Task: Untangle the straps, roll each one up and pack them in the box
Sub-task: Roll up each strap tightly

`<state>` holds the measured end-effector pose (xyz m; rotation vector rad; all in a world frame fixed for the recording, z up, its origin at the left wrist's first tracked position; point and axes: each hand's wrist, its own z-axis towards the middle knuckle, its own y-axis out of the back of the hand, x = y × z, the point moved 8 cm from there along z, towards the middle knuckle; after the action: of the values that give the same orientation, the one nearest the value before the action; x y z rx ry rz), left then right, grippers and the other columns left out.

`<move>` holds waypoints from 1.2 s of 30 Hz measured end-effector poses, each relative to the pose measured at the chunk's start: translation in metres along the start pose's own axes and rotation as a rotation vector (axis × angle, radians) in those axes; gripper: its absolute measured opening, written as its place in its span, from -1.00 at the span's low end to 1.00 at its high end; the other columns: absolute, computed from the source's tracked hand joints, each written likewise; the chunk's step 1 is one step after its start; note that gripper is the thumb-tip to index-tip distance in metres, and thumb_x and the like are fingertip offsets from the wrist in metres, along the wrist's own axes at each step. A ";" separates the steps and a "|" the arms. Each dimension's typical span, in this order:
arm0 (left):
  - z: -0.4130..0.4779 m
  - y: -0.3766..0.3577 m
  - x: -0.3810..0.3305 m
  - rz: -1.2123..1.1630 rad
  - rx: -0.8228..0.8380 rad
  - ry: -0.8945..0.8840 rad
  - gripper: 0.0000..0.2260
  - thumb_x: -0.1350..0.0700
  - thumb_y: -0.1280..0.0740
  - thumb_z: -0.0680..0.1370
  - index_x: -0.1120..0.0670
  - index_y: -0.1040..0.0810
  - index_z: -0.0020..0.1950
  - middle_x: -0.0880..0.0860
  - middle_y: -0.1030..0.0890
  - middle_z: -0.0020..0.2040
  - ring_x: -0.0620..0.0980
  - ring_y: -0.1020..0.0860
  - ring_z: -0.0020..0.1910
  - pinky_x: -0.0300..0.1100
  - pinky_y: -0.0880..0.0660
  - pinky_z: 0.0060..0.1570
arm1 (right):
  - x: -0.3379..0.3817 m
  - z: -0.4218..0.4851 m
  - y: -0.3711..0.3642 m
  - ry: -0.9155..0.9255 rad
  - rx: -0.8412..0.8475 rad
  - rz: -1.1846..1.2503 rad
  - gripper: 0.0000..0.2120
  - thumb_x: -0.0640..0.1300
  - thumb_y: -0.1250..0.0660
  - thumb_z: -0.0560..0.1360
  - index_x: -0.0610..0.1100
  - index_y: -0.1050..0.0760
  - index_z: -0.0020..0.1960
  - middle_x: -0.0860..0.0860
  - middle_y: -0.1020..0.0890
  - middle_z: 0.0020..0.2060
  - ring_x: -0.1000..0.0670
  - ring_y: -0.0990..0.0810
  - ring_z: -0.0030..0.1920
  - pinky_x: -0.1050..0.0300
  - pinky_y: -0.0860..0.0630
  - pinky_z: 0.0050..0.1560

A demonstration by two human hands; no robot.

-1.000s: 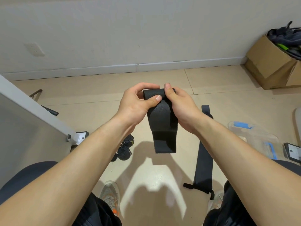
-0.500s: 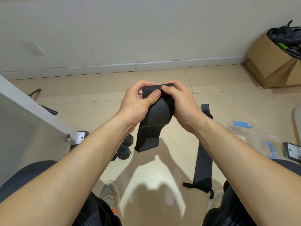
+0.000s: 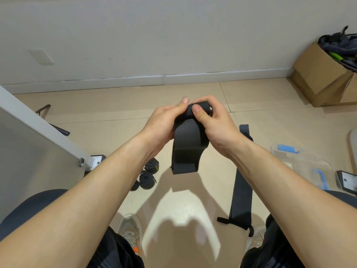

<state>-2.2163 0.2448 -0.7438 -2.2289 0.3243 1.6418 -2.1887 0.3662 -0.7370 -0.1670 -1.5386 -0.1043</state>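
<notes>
While rolled straps (image 3: 149, 174) sit on the floor at left, left hand (image 3: 164, 122) and right hand (image 3: 214, 120) both grip the rolled top of a black strap (image 3: 188, 144) in mid-air, its tail hanging loose. Flat strap (image 3: 240, 180) lies on the floor to the right, with the clear box (image 3: 305, 165) beyond it.

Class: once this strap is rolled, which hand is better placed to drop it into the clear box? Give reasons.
Probably the right hand: it grips the part-rolled strap, and the clear box lies on that side.
</notes>
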 end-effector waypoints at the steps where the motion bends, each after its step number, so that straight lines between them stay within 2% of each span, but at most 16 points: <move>1: 0.001 0.002 -0.001 -0.002 -0.024 -0.027 -0.77 0.03 -0.33 0.65 0.17 -0.66 0.03 0.10 -0.70 -0.14 0.01 -0.67 -0.17 -0.16 -0.59 -0.12 | 0.000 0.000 0.001 0.001 0.000 0.011 -0.95 -0.23 -0.31 0.65 -0.10 -0.50 0.05 -0.09 -0.59 -0.13 -0.03 -0.58 -0.10 0.00 -0.56 -0.03; 4: 0.002 0.011 -0.007 0.005 -0.095 -0.122 -0.90 0.15 -0.40 0.61 0.15 -0.66 0.04 0.16 -0.70 -0.09 0.08 -0.67 -0.11 -0.06 -0.57 -0.01 | -0.001 -0.002 -0.003 -0.054 0.026 0.095 -0.88 -0.29 -0.32 0.63 -0.10 -0.51 0.10 -0.05 -0.61 -0.17 -0.03 -0.60 -0.12 0.01 -0.58 -0.08; 6: 0.001 0.012 -0.010 -0.001 -0.105 -0.154 -0.94 0.22 -0.41 0.58 0.11 -0.65 0.03 0.09 -0.71 -0.15 0.03 -0.67 -0.14 -0.09 -0.60 -0.03 | -0.004 -0.002 -0.004 -0.125 0.026 0.218 -0.83 -0.25 -0.40 0.54 -0.12 -0.51 0.11 -0.09 -0.61 -0.14 -0.09 -0.60 -0.07 -0.03 -0.54 -0.03; 8: -0.002 0.012 -0.016 0.042 -0.115 -0.197 -0.88 0.26 -0.43 0.57 0.07 -0.63 0.05 0.02 -0.71 -0.18 -0.06 -0.67 -0.18 -0.18 -0.60 -0.10 | -0.007 -0.001 -0.003 -0.180 0.000 0.319 -0.70 -0.15 -0.37 0.42 -0.20 -0.49 0.13 -0.17 -0.61 -0.07 -0.14 -0.60 -0.01 -0.08 -0.51 0.06; 9: -0.003 0.012 -0.019 0.083 -0.116 -0.222 -0.86 0.27 -0.44 0.56 0.06 -0.62 0.06 0.02 -0.70 -0.16 -0.08 -0.66 -0.17 -0.21 -0.59 -0.11 | -0.008 0.000 -0.003 -0.189 -0.003 0.322 -0.65 -0.08 -0.36 0.42 -0.25 -0.48 0.13 -0.22 -0.62 -0.03 -0.17 -0.62 0.02 -0.12 -0.52 0.12; 12: -0.007 0.010 -0.023 0.194 -0.115 -0.281 -0.81 0.29 -0.47 0.54 0.09 -0.62 0.11 0.06 -0.67 -0.08 -0.12 -0.63 -0.13 -0.25 -0.57 -0.12 | -0.008 0.001 -0.005 -0.156 -0.001 0.188 -0.49 0.12 -0.33 0.57 -0.34 -0.49 0.19 -0.34 -0.65 0.12 -0.30 -0.65 0.18 -0.26 -0.54 0.30; 15: -0.007 0.009 -0.019 0.182 -0.126 -0.270 -0.76 0.29 -0.48 0.53 0.12 -0.59 0.15 0.05 -0.67 -0.09 -0.17 -0.64 -0.18 -0.29 -0.55 -0.15 | -0.007 0.002 -0.001 -0.117 -0.025 0.079 -0.62 0.11 -0.29 0.61 -0.22 -0.52 0.15 -0.28 -0.68 0.08 -0.25 -0.68 0.13 -0.28 -0.57 0.24; 18: -0.003 0.011 -0.010 0.137 -0.134 -0.168 -0.71 0.14 -0.48 0.55 0.15 -0.55 0.23 0.05 -0.72 -0.08 -0.06 -0.70 -0.13 -0.15 -0.60 -0.10 | -0.005 0.002 0.003 -0.079 -0.043 0.050 -0.81 -0.01 -0.29 0.67 -0.15 -0.50 0.07 -0.20 -0.66 -0.02 -0.14 -0.67 0.00 -0.23 -0.59 0.17; 21: 0.000 0.009 -0.006 0.206 -0.130 -0.143 -0.79 -0.06 -0.37 0.62 0.07 -0.63 0.04 -0.02 -0.73 -0.13 -0.06 -0.70 -0.12 -0.06 -0.62 0.00 | -0.002 0.001 0.004 -0.039 -0.044 -0.003 -0.93 -0.13 -0.30 0.67 -0.13 -0.49 0.06 -0.14 -0.62 -0.07 -0.06 -0.63 -0.04 -0.08 -0.60 0.07; 23: -0.001 0.009 -0.009 0.172 -0.142 -0.176 -0.82 -0.01 -0.36 0.64 0.08 -0.62 -0.01 -0.04 -0.72 -0.21 -0.09 -0.69 -0.19 -0.12 -0.60 -0.09 | -0.001 0.001 0.003 -0.020 -0.025 0.025 -0.97 -0.18 -0.32 0.65 -0.13 -0.49 0.08 -0.14 -0.61 -0.08 -0.08 -0.62 -0.04 -0.04 -0.58 0.01; 25: -0.003 0.009 -0.016 0.126 -0.138 -0.228 -0.93 0.12 -0.39 0.63 0.12 -0.58 0.04 -0.04 -0.71 -0.25 -0.11 -0.67 -0.24 -0.21 -0.59 -0.19 | -0.001 0.000 0.003 -0.051 -0.033 0.118 -0.88 -0.21 -0.35 0.64 -0.14 -0.47 0.16 -0.13 -0.64 -0.10 -0.09 -0.64 -0.07 -0.01 -0.61 -0.03; 27: -0.005 0.009 -0.021 0.108 -0.124 -0.264 -0.94 0.21 -0.39 0.62 0.12 -0.54 0.06 -0.04 -0.69 -0.28 -0.11 -0.66 -0.28 -0.25 -0.58 -0.25 | -0.002 -0.001 0.005 -0.096 -0.054 0.192 -0.77 -0.16 -0.37 0.63 -0.17 -0.45 0.25 -0.09 -0.67 -0.11 -0.05 -0.68 -0.08 0.02 -0.61 -0.02; 30: -0.008 0.010 -0.024 0.150 -0.122 -0.300 -0.87 0.27 -0.40 0.60 0.11 -0.51 0.08 -0.02 -0.68 -0.26 -0.10 -0.65 -0.27 -0.24 -0.57 -0.27 | -0.001 0.001 0.002 -0.099 -0.048 0.096 -0.57 0.13 -0.31 0.60 -0.23 -0.50 0.20 -0.18 -0.71 0.05 -0.14 -0.70 0.10 -0.13 -0.60 0.21; 32: -0.008 0.010 -0.023 0.182 -0.115 -0.319 -0.84 0.29 -0.42 0.58 0.07 -0.52 0.06 0.07 -0.68 -0.17 -0.06 -0.65 -0.23 -0.19 -0.59 -0.21 | 0.002 -0.001 -0.004 -0.088 -0.028 -0.017 -0.41 0.33 -0.27 0.53 -0.20 -0.55 0.16 -0.17 -0.71 0.07 -0.14 -0.69 0.14 -0.22 -0.56 0.26; 33: -0.009 0.009 -0.022 0.190 -0.110 -0.322 -0.82 0.29 -0.42 0.58 0.05 -0.52 0.05 0.09 -0.67 -0.15 -0.05 -0.64 -0.21 -0.19 -0.58 -0.20 | 0.002 0.000 -0.003 -0.084 -0.026 -0.035 -0.44 0.32 -0.27 0.55 -0.20 -0.55 0.13 -0.16 -0.72 0.03 -0.11 -0.70 0.11 -0.21 -0.57 0.25; 36: -0.006 0.007 -0.019 0.210 -0.083 -0.309 -0.85 0.24 -0.40 0.61 0.04 -0.50 0.09 0.04 -0.66 -0.15 -0.10 -0.62 -0.20 -0.24 -0.55 -0.17 | 0.000 0.001 0.004 -0.059 -0.041 0.050 -0.66 -0.01 -0.28 0.68 -0.34 -0.48 0.12 -0.16 -0.65 -0.12 -0.05 -0.66 -0.08 -0.03 -0.61 0.03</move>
<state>-2.2194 0.2358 -0.7250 -2.0105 0.4250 2.1109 -2.1891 0.3701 -0.7369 -0.2427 -1.5911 -0.0923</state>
